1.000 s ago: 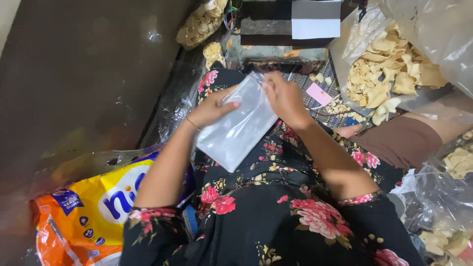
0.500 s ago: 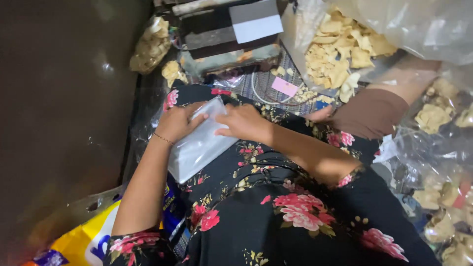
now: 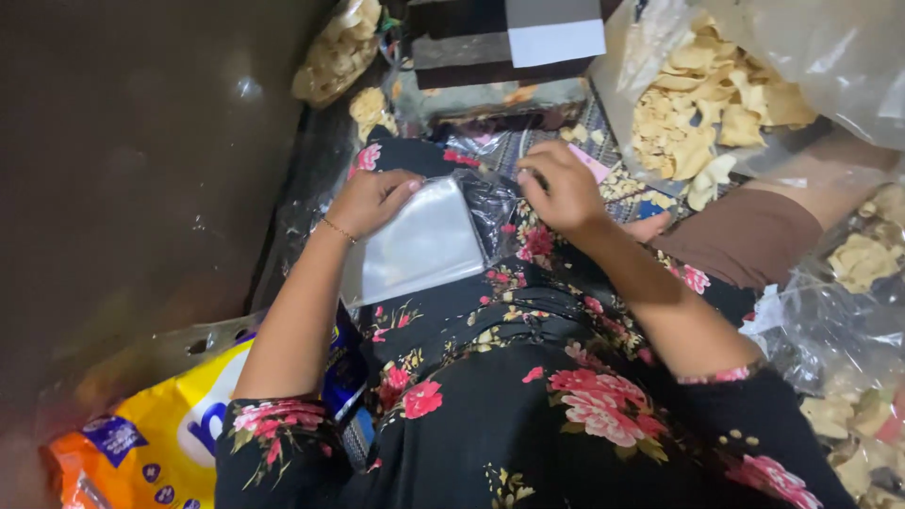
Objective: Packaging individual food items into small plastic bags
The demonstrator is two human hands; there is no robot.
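On my lap, over a black dress with pink flowers, lies a stack of clear plastic bags (image 3: 415, 247). My left hand (image 3: 370, 200) holds the stack at its upper left corner, fingers curled over the edge. My right hand (image 3: 563, 188) is to the right of the stack, its fingertips pinched on a single thin clear bag (image 3: 487, 203). That bag stretches from the stack's top right corner up to the fingers.
A large open bag of pale crackers (image 3: 702, 104) sits at the upper right. A small filled cracker bag (image 3: 337, 52) and a dark box-shaped device (image 3: 500, 52) are at the top. An orange-yellow package (image 3: 156, 438) lies lower left, more cracker bags (image 3: 863, 259) at the right.
My right hand has lifted off the stack and moved right, pulling one thin bag away from it. My left hand stays on the stack, which now lies flatter on my lap.
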